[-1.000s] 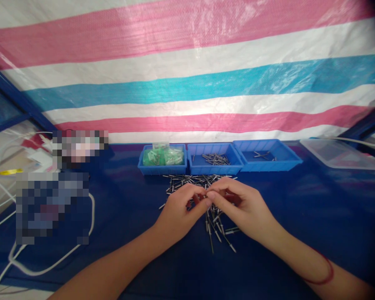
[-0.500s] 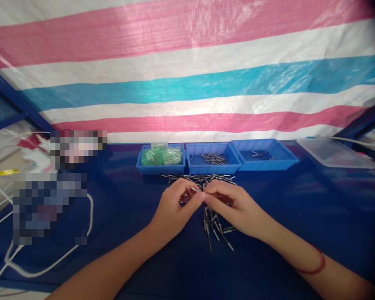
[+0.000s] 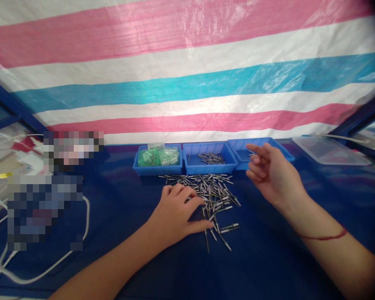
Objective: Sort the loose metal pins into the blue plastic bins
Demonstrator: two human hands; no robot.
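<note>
Loose blind rivets (image 3: 217,189) lie in a pile on the dark blue table, silvery with thin dark stems. My left hand (image 3: 178,212) rests at the pile's left side, thumb and fingers spread, holding nothing that I can see. Over the front of the right blue bin (image 3: 279,146) is my right hand (image 3: 271,175), its index finger stretched out and the others loosely bent apart. No rivet shows in its grip. The hand covers much of this bin. Several rivets lie in the middle blue bin (image 3: 203,168).
The left blue bin (image 3: 158,170) holds green-and-clear plastic bags of parts. A clear plastic lid (image 3: 321,151) lies at the back right. White cable (image 3: 86,221) loops over the table's left side, near blurred-out items. Striped sheeting (image 3: 187,91) hangs behind.
My hands, together over the pile before, have parted. The right moved up and right to the right bin; the left opened and settled lower on the pile's left side.
</note>
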